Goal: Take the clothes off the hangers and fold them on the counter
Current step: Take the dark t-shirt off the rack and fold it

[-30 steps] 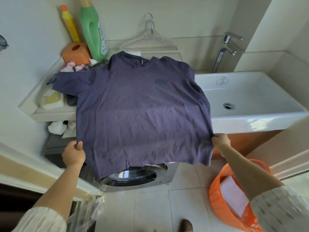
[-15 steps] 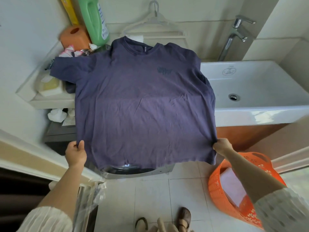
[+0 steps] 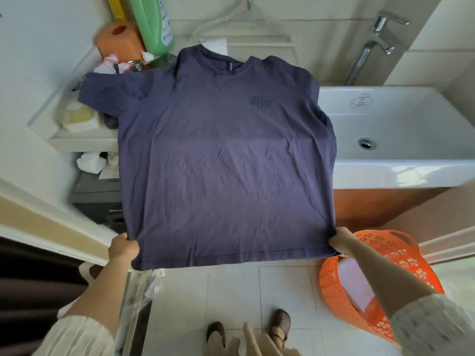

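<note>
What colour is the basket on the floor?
The laundry basket is bright orange with little flower-shaped holes, seen clearly in the head view.

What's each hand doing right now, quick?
Left hand: closed, gripping the bottom left corner of the purple T-shirt.
Right hand: closed, gripping the shirt's bottom right corner.

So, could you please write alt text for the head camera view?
A person's left hand and right hand grip the bottom corners of a navy T-shirt spread flat, collar away, beside a white sink. An empty hanger rests against the wall behind; an orange laundry basket stands on the floor.
</note>
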